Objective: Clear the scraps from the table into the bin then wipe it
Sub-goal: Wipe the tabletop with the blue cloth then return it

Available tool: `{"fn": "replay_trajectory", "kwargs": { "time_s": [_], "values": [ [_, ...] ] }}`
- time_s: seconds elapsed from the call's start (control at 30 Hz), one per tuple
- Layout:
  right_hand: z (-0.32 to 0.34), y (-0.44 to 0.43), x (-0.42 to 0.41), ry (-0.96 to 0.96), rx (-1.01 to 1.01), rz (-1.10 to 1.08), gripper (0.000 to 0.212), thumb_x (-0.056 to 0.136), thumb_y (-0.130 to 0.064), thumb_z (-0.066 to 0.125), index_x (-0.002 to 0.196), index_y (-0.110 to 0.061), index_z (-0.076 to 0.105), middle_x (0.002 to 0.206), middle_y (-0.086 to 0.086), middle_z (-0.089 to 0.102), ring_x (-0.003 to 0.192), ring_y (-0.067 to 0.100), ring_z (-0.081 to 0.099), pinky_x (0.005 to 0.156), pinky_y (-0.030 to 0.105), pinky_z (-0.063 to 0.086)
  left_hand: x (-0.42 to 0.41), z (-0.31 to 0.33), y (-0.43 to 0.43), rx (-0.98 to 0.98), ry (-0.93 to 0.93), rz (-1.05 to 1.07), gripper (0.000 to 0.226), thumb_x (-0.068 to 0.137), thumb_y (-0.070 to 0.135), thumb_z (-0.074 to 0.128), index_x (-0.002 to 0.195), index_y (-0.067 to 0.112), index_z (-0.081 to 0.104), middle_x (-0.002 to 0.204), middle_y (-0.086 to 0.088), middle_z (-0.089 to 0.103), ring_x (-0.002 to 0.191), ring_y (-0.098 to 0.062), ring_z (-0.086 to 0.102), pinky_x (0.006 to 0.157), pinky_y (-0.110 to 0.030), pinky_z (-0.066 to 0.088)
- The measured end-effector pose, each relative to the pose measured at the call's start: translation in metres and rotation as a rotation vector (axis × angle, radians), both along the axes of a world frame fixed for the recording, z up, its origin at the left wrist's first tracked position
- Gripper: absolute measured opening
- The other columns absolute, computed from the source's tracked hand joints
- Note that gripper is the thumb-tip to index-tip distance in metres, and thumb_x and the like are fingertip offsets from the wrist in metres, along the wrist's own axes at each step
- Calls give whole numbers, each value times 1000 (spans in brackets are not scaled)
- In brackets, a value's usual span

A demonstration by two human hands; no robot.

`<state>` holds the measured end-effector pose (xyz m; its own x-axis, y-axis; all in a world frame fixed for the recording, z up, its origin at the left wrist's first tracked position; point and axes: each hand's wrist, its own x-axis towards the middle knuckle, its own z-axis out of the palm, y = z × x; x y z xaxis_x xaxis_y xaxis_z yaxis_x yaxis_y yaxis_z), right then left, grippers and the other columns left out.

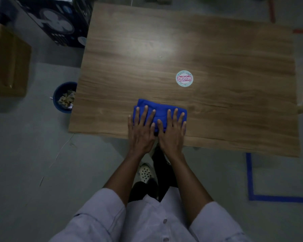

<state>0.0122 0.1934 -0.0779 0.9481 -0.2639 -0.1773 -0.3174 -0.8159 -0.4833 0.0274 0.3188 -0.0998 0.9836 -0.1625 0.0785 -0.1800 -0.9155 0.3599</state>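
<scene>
Head view: left hand (141, 130) and right hand (171, 131) lie flat, fingers spread, pressing down on the folded blue cloth (160, 111) without grasping it. The cloth sits near the table's (217, 49) near edge, its long axis left to right. Unwiped surface extends ahead. Scraps already fill the blue bin (64, 96), left of the table.

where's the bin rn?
Head view, left side: the bin sits on the floor beside the table's left edge, scraps inside.
</scene>
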Motion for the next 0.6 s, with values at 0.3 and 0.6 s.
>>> {"fn": "replay_trajectory", "kwargs": {
  "time_s": [0.3, 0.6],
  "values": [
    [-9, 2, 115, -22, -75, 97, 71, 106, -49, 41, 163, -12, 19, 171, 14, 10, 158, 38, 0, 128, 49, 1, 115, 11, 10, 127, 166, 0, 60, 101, 42, 27, 160, 32, 28, 170, 1, 17, 158, -28, 7, 123, -50, -3],
    [-17, -12, -39, -131, -96, 223, 67, 103, -52, 44, 157, -12, 40, 167, 11, 29, 155, 37, 20, 124, 50, 20, -41, 17, 4, 39, 146, 23, 55, 104, 32, 36, 159, 24, 34, 169, -3, 22, 158, -30, 10, 125, -56, 13]
  ]
}}
